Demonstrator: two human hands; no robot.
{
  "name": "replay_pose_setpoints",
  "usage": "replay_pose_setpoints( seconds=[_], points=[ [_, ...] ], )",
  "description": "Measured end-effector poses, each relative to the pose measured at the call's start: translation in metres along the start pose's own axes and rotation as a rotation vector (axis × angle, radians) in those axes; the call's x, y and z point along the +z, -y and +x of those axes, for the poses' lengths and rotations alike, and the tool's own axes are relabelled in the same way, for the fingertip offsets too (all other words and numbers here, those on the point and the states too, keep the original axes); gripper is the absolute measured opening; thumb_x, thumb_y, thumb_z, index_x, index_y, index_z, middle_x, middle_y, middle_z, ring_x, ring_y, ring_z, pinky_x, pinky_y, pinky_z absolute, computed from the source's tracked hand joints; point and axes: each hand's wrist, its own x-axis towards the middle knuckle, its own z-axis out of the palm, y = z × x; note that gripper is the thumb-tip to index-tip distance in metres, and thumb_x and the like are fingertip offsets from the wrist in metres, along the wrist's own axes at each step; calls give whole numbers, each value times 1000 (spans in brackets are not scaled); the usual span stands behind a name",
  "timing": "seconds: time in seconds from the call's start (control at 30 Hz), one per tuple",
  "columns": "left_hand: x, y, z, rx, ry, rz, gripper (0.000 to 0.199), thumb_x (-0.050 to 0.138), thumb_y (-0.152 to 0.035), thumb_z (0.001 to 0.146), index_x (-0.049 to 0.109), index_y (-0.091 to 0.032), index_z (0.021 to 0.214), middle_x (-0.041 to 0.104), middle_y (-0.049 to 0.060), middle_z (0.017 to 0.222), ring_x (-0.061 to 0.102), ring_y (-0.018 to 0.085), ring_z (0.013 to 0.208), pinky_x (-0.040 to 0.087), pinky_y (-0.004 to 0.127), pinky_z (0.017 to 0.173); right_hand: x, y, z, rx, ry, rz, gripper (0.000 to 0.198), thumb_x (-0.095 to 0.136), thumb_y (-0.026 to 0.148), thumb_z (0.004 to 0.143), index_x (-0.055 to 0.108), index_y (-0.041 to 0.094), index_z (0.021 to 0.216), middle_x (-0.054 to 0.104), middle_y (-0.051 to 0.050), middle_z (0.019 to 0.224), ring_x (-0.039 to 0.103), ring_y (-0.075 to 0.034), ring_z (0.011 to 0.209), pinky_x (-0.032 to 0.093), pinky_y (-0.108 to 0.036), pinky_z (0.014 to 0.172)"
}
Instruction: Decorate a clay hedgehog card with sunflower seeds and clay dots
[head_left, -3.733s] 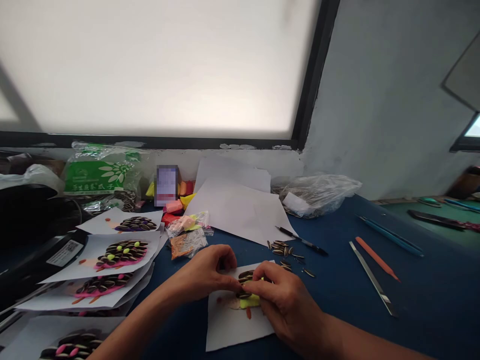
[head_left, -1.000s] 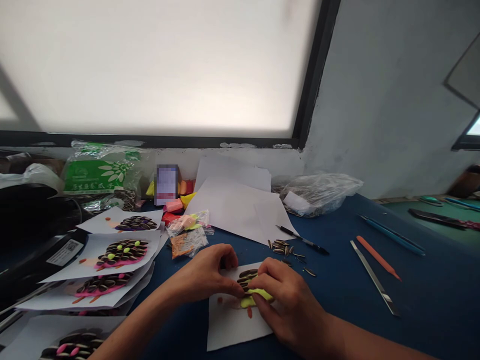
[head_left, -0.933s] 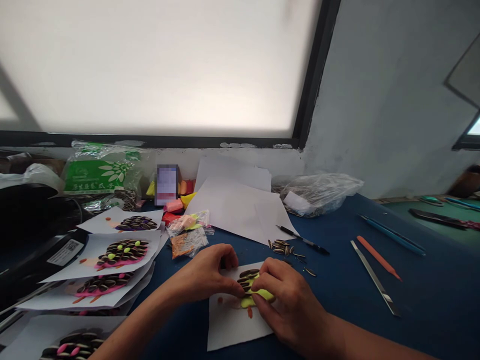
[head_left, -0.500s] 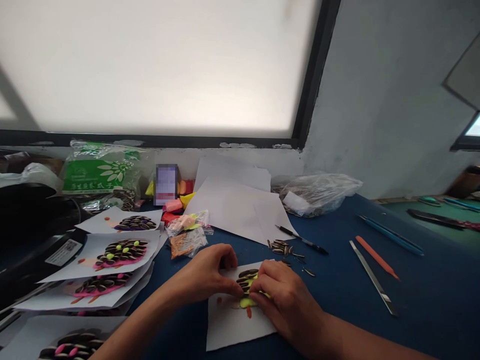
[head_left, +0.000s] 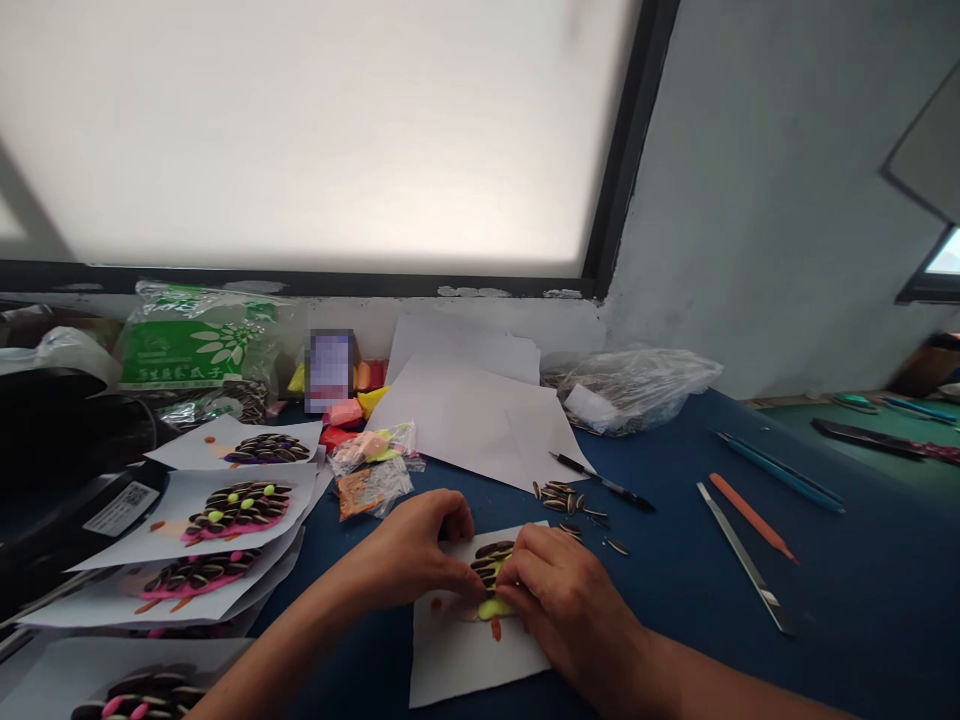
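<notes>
Low in the middle lies a white paper card (head_left: 450,665) bearing a bright yellow-green clay shape (head_left: 495,607). Rows of dark striped sunflower seeds (head_left: 493,550) are set in the clay, and a small orange clay piece (head_left: 496,629) sits below it. My left hand (head_left: 427,545) reaches in from the left, its thumb tip at the seeds and its curled fingers apart from the thumb. Over the right side of the clay, my right hand (head_left: 574,590) has thumb and fingertips pinched together at a seed, which is mostly hidden by the fingers.
Loose sunflower seeds (head_left: 559,495) lie behind the card, near a black pen (head_left: 604,482). A metal blade tool (head_left: 742,555), an orange tool (head_left: 754,517) and blue tweezers (head_left: 780,470) are at right. Seed-decorated cards (head_left: 169,540) stack at left; clay packets (head_left: 375,485) and blank paper (head_left: 465,420) sit behind.
Both hands stay almost in place at the clay, the right fingertips shifting only slightly. The whole view has moved a little.
</notes>
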Motion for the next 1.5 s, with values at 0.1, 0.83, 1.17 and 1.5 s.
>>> replay_pose_setpoints(
  seconds=[0.1,0.83,1.17,1.5],
  points=[
    [0,-1,0,-12,-2,6,32,75,-31,55,59,-20,81,55,-2,83,49,17,73,34,25,58,0,0,1,0,-2,-4,17,54,7,87,58,16,72,57,-2,75,51,-15,68,39,-27,63],
    [-16,14,-1,101,158,-110,25,56,-19,66,59,-20,90,53,-4,74,49,14,69,36,23,57,-10,3,4,90,-24,165,17,41,14,94,55,18,84,54,-4,84,51,-16,73,43,-28,66],
    [-13,15,-1,82,137,-121,31,64,-22,60,59,-20,90,52,-4,76,48,15,71,36,23,57,-14,-4,4,36,-71,174,18,44,9,92,59,19,95,57,-5,87,55,-16,78,46,-29,70],
    [-12,9,-4,70,112,-114,31,56,-21,69,60,-20,99,54,-1,81,51,17,74,39,25,61,-64,-62,28,340,162,-144,16,56,11,85,69,19,80,66,-4,79,61,-17,70,44,-27,61]
  ],
)
